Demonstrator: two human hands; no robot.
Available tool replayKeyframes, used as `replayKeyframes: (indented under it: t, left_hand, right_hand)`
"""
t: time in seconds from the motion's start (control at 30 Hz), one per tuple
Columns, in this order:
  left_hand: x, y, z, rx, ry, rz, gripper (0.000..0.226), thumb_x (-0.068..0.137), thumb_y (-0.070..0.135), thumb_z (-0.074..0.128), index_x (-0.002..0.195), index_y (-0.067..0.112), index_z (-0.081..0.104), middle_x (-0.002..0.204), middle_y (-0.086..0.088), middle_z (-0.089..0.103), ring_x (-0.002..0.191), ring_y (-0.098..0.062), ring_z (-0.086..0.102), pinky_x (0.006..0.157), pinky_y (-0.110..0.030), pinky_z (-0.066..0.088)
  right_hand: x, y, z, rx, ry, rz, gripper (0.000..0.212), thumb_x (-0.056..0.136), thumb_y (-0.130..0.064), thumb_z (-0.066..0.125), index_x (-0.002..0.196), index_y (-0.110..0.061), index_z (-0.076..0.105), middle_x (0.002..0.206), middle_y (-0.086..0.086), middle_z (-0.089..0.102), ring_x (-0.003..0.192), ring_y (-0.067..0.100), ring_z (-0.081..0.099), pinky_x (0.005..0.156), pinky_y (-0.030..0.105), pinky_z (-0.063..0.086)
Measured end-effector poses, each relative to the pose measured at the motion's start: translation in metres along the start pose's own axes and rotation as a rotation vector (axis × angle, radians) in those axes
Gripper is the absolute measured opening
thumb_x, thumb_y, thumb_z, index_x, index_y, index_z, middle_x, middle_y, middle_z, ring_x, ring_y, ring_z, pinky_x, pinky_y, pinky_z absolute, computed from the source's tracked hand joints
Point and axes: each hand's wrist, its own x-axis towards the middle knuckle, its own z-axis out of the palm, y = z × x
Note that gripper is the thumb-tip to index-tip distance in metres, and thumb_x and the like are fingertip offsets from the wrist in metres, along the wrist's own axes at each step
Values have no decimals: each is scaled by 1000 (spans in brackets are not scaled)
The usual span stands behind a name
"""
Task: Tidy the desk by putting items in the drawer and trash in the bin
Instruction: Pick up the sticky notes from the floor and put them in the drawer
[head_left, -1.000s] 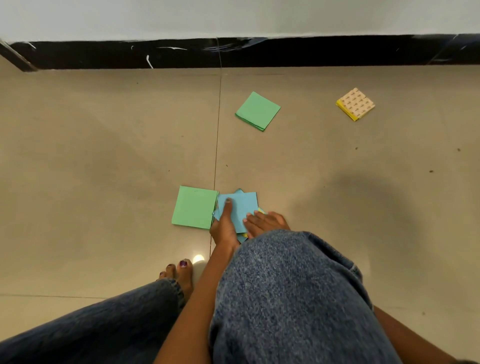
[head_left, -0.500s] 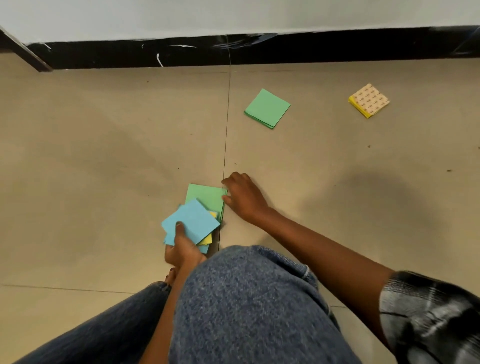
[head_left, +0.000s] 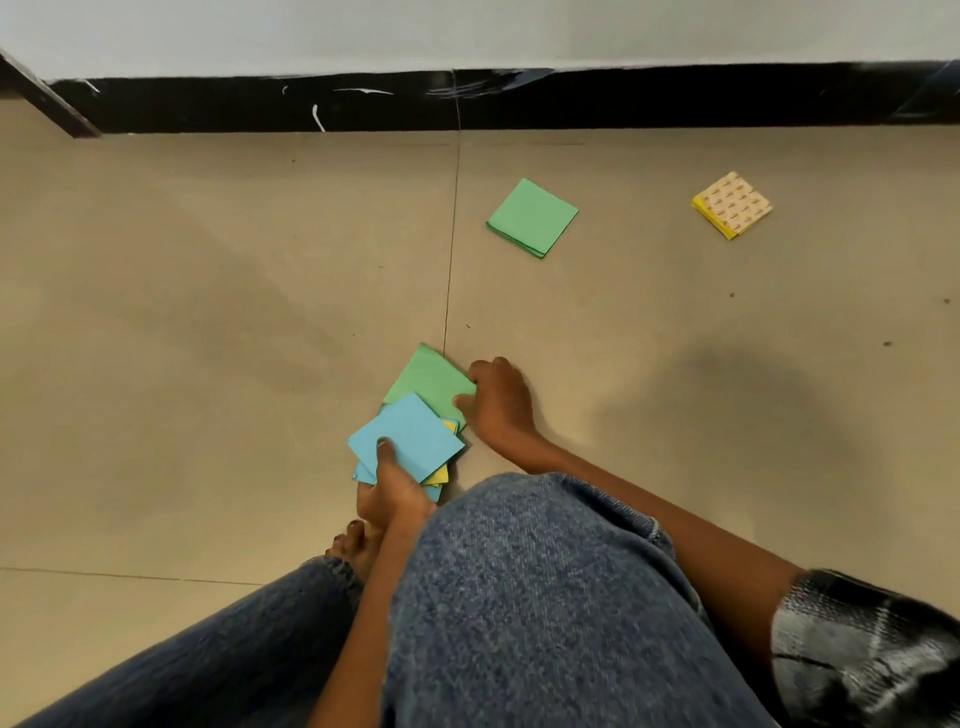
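Floor tiles fill most of the view, with a black strip along the wall at the far side. Blue jeans knees sit low in the picture.

The left hand holds a messy stack of blue and yellow paper squares, thumb pressed on top and fingers curled under. The right hand pinches the edge of a green square, which lies flat on the floor just behind the stack and touches it. That square is turned like a diamond, one corner pointing at the wall. It has no long side.

Some picking up looks done, since a few squares are already in hand. More is left: a green pad and a yellow pad lie well apart, nearer the wall, also turned cornerwise. No drawer or bin shows, so nothing is put away yet.
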Motion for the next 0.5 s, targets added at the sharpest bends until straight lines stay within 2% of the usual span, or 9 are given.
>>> replayKeyframes:
  t: [0.1, 0.2, 0.23, 0.3, 0.37, 0.4, 0.47, 0.5]
  left_hand:
    - [-21, -3, 23, -34, -43, 42, 35, 81, 31, 70, 108, 9, 64, 103, -8, 67, 80, -21, 65, 57, -25, 45]
    - [-42, -10, 45, -85, -125, 9, 25, 80, 21, 73, 99, 10, 62, 93, -6, 66, 64, -12, 59, 48, -24, 47]
    - [-47, -12, 52, -82, -151, -5, 24, 80, 19, 74, 99, 10, 62, 89, -4, 65, 63, -11, 58, 44, -22, 48]
    - [-57, -19, 65, -59, -210, -17, 27, 80, 18, 74, 103, 8, 62, 84, -2, 63, 61, -10, 57, 35, -16, 45]
    - [-66, -24, 78, -70, -273, -28, 30, 80, 19, 74, 104, 3, 63, 83, -3, 64, 63, -15, 60, 40, -19, 50]
    - [-71, -25, 83, -83, -310, -58, 32, 80, 21, 74, 103, 2, 63, 85, -6, 65, 68, -20, 63, 50, -26, 56]
    - [-78, -28, 93, -102, -401, -121, 34, 79, 29, 74, 100, 5, 63, 95, -13, 67, 81, -29, 66, 72, -45, 58]
    - [-81, -31, 97, -102, -452, -144, 35, 78, 31, 75, 99, 7, 64, 97, -14, 68, 85, -32, 66, 75, -50, 57]
  right_hand:
    - [-5, 15, -29, 332, 191, 164, 19, 86, -13, 61, 102, -3, 62, 101, 15, 66, 94, 29, 60, 65, 23, 32]
    - [-13, 30, -62, 518, 393, 181, 14, 87, -13, 63, 96, -2, 61, 91, 13, 67, 80, 26, 60, 59, 21, 37]
    - [-15, 34, -71, 584, 410, 184, 12, 86, -14, 64, 92, -3, 61, 88, 12, 67, 77, 28, 62, 61, 24, 44]
    - [-22, 46, -85, 706, 359, 195, 9, 85, -12, 66, 87, -7, 59, 88, 15, 68, 83, 34, 66, 70, 44, 55]
    - [-29, 60, -90, 733, 245, 208, 10, 83, -10, 68, 82, -12, 59, 89, 16, 69, 85, 35, 67, 73, 53, 56]
    - [-31, 67, -90, 696, 184, 220, 12, 82, -10, 70, 81, -14, 58, 88, 13, 69, 84, 32, 68, 74, 51, 56]
    - [-35, 82, -86, 552, 116, 262, 14, 80, -14, 72, 87, -12, 60, 88, 6, 67, 82, 24, 65, 75, 42, 55]
    - [-36, 88, -84, 473, 110, 289, 18, 79, -18, 72, 90, -11, 60, 90, 4, 67, 81, 20, 62, 74, 37, 52]
